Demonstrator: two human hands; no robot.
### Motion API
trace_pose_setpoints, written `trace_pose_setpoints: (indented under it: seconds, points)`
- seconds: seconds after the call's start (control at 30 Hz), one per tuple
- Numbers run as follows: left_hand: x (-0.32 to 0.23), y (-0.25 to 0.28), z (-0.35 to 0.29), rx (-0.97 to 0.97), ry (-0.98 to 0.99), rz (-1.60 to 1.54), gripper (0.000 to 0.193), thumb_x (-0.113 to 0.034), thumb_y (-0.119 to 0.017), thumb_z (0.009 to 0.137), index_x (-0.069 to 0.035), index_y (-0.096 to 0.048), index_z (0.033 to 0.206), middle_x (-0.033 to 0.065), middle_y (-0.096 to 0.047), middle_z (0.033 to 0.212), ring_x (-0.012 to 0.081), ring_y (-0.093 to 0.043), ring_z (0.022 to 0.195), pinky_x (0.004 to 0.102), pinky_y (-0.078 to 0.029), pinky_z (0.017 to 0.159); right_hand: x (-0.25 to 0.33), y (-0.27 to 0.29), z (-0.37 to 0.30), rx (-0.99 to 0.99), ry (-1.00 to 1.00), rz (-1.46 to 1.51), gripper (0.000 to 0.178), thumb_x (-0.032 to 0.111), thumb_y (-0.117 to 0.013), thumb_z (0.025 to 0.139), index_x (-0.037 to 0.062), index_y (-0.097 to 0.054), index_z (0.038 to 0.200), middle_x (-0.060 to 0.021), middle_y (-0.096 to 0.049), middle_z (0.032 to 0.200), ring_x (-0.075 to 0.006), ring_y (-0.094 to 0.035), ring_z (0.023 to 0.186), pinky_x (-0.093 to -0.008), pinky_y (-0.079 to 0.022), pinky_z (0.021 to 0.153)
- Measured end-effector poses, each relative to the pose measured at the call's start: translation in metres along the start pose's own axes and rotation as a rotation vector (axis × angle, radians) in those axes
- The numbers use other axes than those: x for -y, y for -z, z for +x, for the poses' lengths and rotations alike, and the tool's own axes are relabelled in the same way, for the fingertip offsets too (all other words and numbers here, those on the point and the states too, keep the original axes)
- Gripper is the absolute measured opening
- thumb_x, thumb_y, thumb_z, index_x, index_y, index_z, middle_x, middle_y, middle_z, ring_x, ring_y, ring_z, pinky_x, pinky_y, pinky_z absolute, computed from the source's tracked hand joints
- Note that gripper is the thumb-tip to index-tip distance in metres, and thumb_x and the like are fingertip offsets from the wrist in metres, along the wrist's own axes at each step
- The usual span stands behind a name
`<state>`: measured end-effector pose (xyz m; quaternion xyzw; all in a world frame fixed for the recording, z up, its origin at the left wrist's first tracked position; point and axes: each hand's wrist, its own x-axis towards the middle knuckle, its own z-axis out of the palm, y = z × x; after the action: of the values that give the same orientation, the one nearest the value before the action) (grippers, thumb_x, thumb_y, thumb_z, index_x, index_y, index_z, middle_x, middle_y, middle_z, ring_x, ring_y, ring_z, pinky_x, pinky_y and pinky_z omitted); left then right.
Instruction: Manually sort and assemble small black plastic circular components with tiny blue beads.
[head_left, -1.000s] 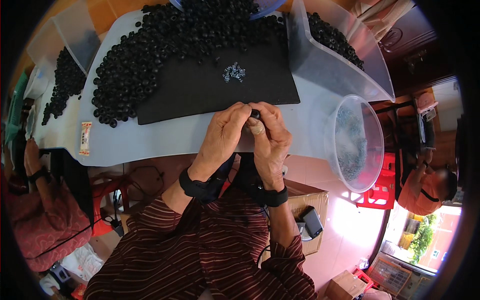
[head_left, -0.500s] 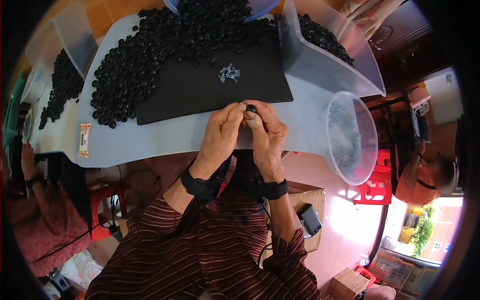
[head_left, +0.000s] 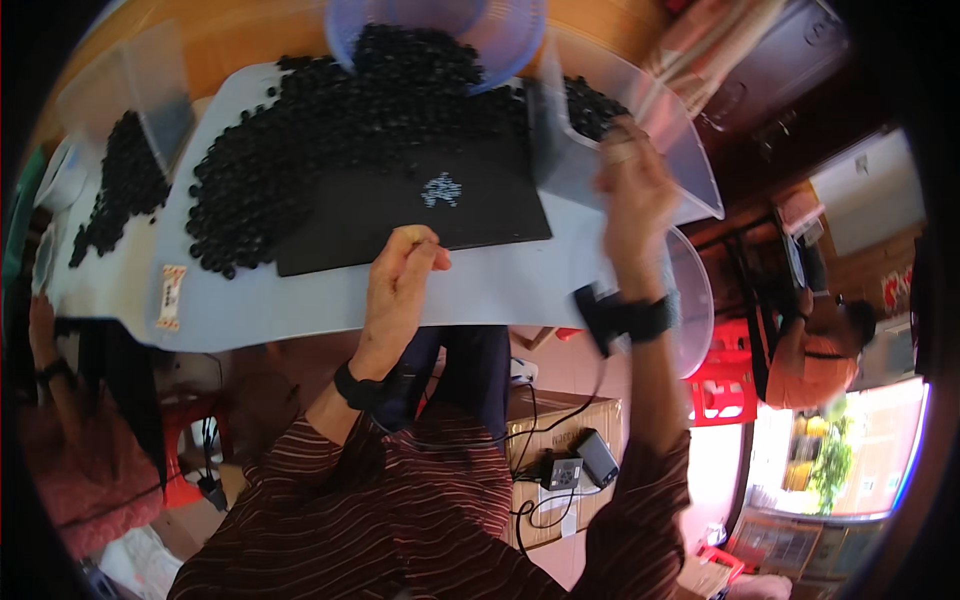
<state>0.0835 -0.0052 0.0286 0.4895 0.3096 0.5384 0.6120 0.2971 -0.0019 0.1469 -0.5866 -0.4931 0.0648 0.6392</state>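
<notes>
My left hand (head_left: 400,278) is closed, thumb and fingers pressed together, just in front of the near edge of a black mat (head_left: 400,235). What it holds, if anything, is hidden. My right hand (head_left: 640,195) is raised at the clear plastic bin (head_left: 690,185) on the right; motion smears its fingers. Small black round pieces (head_left: 590,108) lie inside that bin. On the mat is a little cluster of tiny pale blue pieces (head_left: 441,190). A large heap of the black round pieces (head_left: 260,180) spreads over the table's left and far side.
A blue basin (head_left: 515,45) stands behind the heap. Beyond my right forearm is a round clear tub (head_left: 695,310), partly hidden. A small wrapped packet (head_left: 171,297) lies near the table's left front edge. At the far left, another person's hand (head_left: 41,325) rests by a second pile (head_left: 120,185).
My hands were together over the mat's front edge, holding a black round piece. The right hand has swung right to the clear bin; the left stays closed, slightly left and lower.
</notes>
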Motion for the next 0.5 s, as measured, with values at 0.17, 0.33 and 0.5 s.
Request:
trace_pose_setpoints:
  seconds: [0.17, 0.33, 0.5]
  points:
    - [0.006, 0.016, 0.003, 0.024, -0.051, 0.000, 0.013, -0.012, -0.048, 0.097, -0.001, -0.055, 0.101, 0.0043, -0.060, 0.084, 0.0098, -0.058, 0.082, 0.0243, -0.046, 0.079, 0.003, -0.008, 0.050, -0.010, -0.016, 0.375, 0.028, 0.009, -0.058, 0.093, -0.0017, -0.060, 0.119, -0.0066, -0.064, 0.080, -0.0042, -0.045, 0.058, -0.0194, -0.037, 0.050]
    - [0.002, 0.017, 0.001, 0.038, -0.038, 0.012, 0.012, -0.011, -0.048, 0.097, 0.000, -0.052, 0.101, 0.0043, -0.058, 0.082, 0.0090, -0.056, 0.080, 0.0231, -0.044, 0.075, -0.009, -0.071, 0.012, 0.341, -0.190, 0.128, 0.017, 0.007, -0.058, 0.092, 0.0038, -0.071, 0.102, -0.0021, -0.065, 0.076, -0.0038, -0.047, 0.056, -0.0187, -0.037, 0.050]
    - [-0.005, 0.014, 0.001, 0.066, -0.012, -0.006, 0.011, -0.010, -0.048, 0.097, 0.000, -0.051, 0.100, 0.0044, -0.057, 0.081, 0.0087, -0.055, 0.079, 0.0230, -0.044, 0.072, -0.069, -0.101, 0.009, 0.442, 0.012, -0.410, 0.021, 0.009, -0.067, 0.081, -0.0005, -0.069, 0.100, -0.0150, -0.069, 0.081, -0.0206, -0.066, 0.067, -0.0312, -0.053, 0.066]
